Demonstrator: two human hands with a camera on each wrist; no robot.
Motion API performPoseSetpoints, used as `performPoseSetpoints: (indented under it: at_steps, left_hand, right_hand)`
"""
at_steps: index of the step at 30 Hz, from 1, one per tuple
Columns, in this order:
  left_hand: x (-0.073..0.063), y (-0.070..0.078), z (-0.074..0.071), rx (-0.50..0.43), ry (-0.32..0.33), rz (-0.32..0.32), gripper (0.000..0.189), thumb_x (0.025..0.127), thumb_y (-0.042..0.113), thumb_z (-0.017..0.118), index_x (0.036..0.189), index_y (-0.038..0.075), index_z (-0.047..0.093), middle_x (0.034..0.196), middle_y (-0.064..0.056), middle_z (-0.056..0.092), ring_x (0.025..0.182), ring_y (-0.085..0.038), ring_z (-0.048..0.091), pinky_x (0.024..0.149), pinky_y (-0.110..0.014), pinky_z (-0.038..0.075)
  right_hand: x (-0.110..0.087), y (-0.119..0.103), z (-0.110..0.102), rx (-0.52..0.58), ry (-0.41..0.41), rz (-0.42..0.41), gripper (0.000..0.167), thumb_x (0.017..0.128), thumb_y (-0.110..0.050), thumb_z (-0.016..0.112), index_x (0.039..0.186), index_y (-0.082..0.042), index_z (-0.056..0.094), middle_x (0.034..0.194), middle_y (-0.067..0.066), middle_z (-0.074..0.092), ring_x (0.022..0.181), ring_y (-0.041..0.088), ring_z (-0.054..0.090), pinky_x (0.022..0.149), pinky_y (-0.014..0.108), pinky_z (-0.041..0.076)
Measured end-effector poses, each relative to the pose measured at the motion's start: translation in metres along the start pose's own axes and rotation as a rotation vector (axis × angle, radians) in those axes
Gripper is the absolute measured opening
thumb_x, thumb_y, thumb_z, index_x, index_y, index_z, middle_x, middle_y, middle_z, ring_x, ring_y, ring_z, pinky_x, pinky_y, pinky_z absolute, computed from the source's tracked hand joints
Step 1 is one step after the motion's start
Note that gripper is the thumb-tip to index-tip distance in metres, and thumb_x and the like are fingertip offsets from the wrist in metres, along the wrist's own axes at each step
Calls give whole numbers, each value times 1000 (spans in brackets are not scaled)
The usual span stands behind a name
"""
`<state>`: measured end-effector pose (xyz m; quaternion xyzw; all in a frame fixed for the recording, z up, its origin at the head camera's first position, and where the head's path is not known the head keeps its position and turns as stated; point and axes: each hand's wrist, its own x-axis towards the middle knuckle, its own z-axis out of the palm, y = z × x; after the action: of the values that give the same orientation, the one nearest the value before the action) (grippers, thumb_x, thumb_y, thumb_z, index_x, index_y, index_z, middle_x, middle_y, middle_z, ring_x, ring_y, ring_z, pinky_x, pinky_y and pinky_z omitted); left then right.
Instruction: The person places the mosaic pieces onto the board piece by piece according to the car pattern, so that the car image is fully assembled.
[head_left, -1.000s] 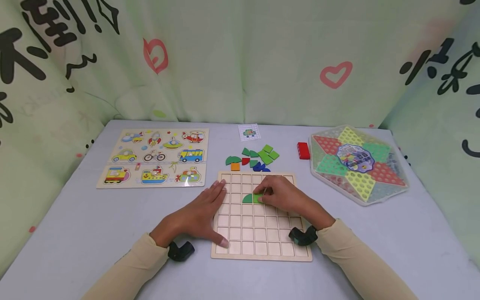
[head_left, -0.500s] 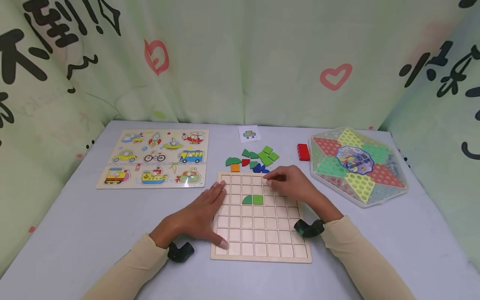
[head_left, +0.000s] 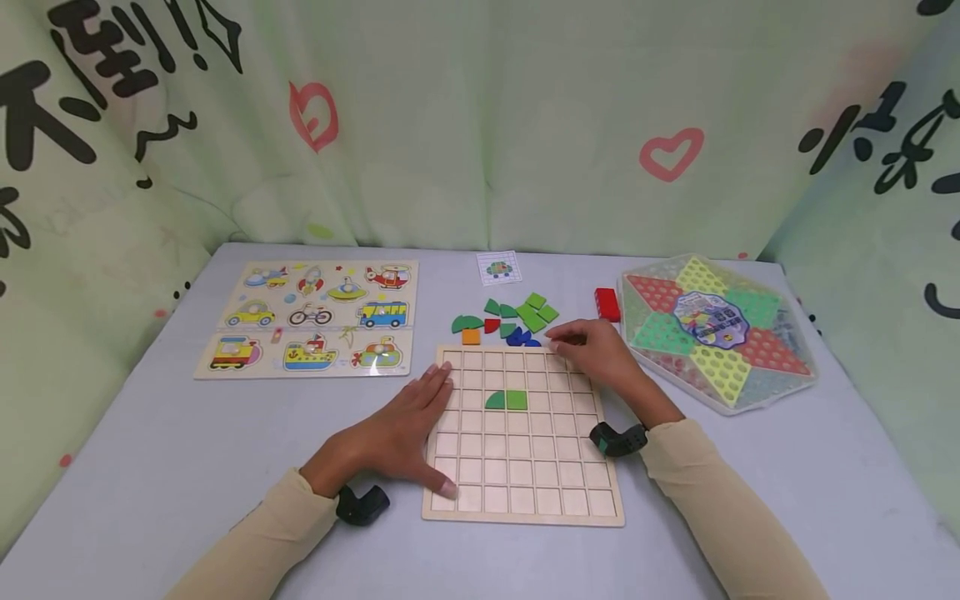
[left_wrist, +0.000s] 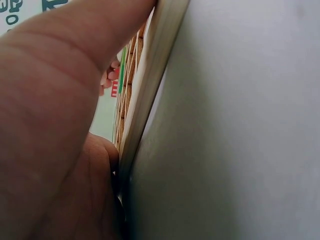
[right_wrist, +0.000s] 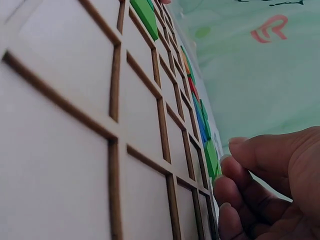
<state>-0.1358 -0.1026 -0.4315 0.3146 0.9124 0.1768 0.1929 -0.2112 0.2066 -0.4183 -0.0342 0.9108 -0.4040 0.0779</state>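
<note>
A wooden grid board (head_left: 517, 475) lies on the table, with a green quarter-circle piece (head_left: 495, 401) and a light green square (head_left: 517, 400) side by side in its cells. My left hand (head_left: 397, 429) rests spread along the board's left edge, thumb over the near corner and fingers at the far part. Over the board's far right corner hovers my right hand (head_left: 592, 350); in the right wrist view its fingertips (right_wrist: 237, 142) are bent with nothing between them. Just beyond lie blue pieces (head_left: 519, 337), light green squares (head_left: 534, 315) and dark green rounded pieces (head_left: 467, 322).
A red square (head_left: 491, 325) and an orange square (head_left: 470, 337) lie among the loose pieces. Behind them is a small picture card (head_left: 498, 267). A vehicle puzzle board (head_left: 307, 321) sits at left; a red block (head_left: 607, 305) and a hexagonal game box (head_left: 716, 333) are at right.
My right hand has let go of the light green square, leaving it beside the quarter circle, and has moved away and to the right, to the board's far corner. My left hand has stayed put.
</note>
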Motion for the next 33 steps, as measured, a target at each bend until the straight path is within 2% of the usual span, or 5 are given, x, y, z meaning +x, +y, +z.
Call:
performPoseSetpoints:
  at_steps: [8, 17, 20, 27, 33]
  left_hand:
    - [2, 0, -2, 1, -15, 11, 134, 62, 73, 75, 156, 3, 8, 162, -7, -9, 147, -23, -12, 117, -41, 2]
    - [3, 1, -4, 10, -20, 19, 134, 63, 72, 75, 156, 3, 8, 162, -8, -9, 147, -23, -12, 117, -41, 2]
    - [2, 1, -3, 11, -17, 11, 134, 62, 73, 75, 156, 3, 9, 163, -7, -8, 147, -23, -10, 117, -41, 3]
    - [0, 2, -3, 9, -14, -10, 135, 61, 73, 76, 156, 4, 9, 163, -6, -8, 147, -22, -10, 117, -40, 4]
    - [1, 3, -2, 1, -6, -8, 135, 61, 73, 76, 156, 4, 9, 163, -6, -8, 147, -21, -9, 117, -41, 4]
  right_hand:
    - [10, -7, 4, -9, 6, -19, 25, 94, -13, 64, 117, -4, 70, 110, 13, 67, 99, 28, 57, 79, 32, 51]
    - [25, -22, 10, 2, 8, -82, 22, 95, -12, 63, 114, -5, 71, 111, 12, 67, 104, 27, 58, 87, 39, 51]
    - [35, -25, 13, 7, -4, -76, 22, 95, -12, 63, 115, -6, 71, 113, 11, 65, 106, 26, 56, 89, 38, 51]
    - [53, -34, 14, 11, -74, -126, 29, 94, -13, 66, 122, -5, 68, 113, 9, 65, 103, 25, 58, 90, 36, 50]
    - [66, -41, 11, -6, -77, -119, 30, 93, -11, 66, 122, -4, 67, 113, 9, 65, 103, 25, 57, 89, 36, 51]
